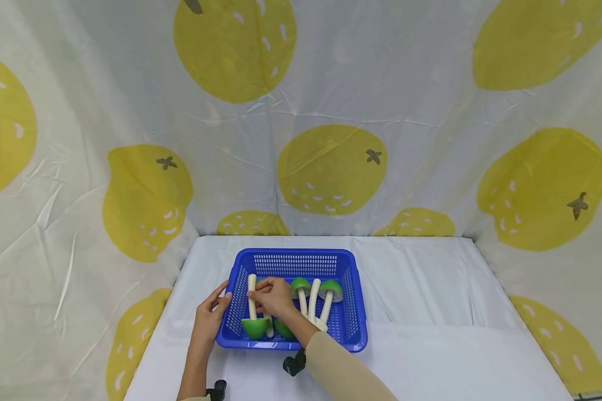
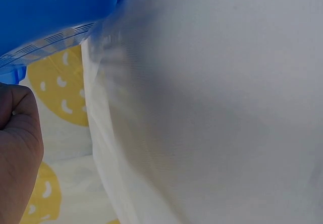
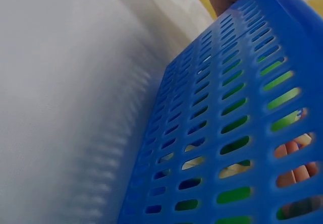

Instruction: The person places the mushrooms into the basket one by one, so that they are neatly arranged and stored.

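Note:
A blue plastic basket point(image 1: 296, 345) with slotted walls holds several toy mushrooms with green caps and long white stems. Over its left part, my right hand point(image 1: 276, 298) pinches the stem of a mushroom point(image 1: 254, 328), whose cap points toward me. My left hand point(image 1: 209, 317) grips the basket's left rim; in the left wrist view that hand point(image 2: 17, 148) shows beside the basket's corner point(image 2: 55, 12). Two more mushrooms, one with its cap at the back point(image 1: 301, 285) and another point(image 1: 331, 291) farther right, lie in the basket. My right forearm hides some of the stems.
A white cloth point(image 1: 431, 356) covers the table under the basket and extends to its right. Lemon-print curtains point(image 1: 331, 167) stand at the back and both sides. Black wrist devices, one at the right wrist point(image 1: 295, 363), sit close to the basket's front edge.

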`<state>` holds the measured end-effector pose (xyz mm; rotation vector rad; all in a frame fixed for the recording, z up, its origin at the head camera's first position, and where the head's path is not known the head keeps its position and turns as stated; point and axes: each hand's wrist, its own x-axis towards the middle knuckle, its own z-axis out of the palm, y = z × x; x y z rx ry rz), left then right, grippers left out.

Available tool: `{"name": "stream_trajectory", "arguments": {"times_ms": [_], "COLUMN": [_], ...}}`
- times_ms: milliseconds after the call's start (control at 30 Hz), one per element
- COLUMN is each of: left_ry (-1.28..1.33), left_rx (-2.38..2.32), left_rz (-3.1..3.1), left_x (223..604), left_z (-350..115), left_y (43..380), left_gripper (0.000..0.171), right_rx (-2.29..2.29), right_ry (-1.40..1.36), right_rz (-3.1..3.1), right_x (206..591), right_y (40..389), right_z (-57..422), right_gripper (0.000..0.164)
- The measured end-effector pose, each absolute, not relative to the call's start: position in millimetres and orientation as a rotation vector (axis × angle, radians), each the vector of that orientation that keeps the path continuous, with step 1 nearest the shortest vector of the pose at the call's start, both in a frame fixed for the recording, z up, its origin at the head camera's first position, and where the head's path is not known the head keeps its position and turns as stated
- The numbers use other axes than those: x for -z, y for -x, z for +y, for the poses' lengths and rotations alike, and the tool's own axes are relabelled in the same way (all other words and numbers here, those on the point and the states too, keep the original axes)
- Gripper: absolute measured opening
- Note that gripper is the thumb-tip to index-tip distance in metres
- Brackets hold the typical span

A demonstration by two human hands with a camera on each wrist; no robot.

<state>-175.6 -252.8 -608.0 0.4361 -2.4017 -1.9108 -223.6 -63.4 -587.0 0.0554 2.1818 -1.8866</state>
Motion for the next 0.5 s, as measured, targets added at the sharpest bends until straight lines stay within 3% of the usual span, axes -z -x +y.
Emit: {"name": "stream_trajectory", "arguments": {"times_ms": [500], "left_ry": [-0.448], "left_rx": [2.005], "left_rz": [-2.403], "left_x": [582.4], "left_z": [-247.7], "left_y": [171.5], "left_gripper": [0.048], "right_rx": [1.896], "right_ry": [-0.128], "right_rz": [2.107], "right_x": [596.0], "right_y": [227.0], "right_z": [-63.8], "right_gripper": [0.009]}}
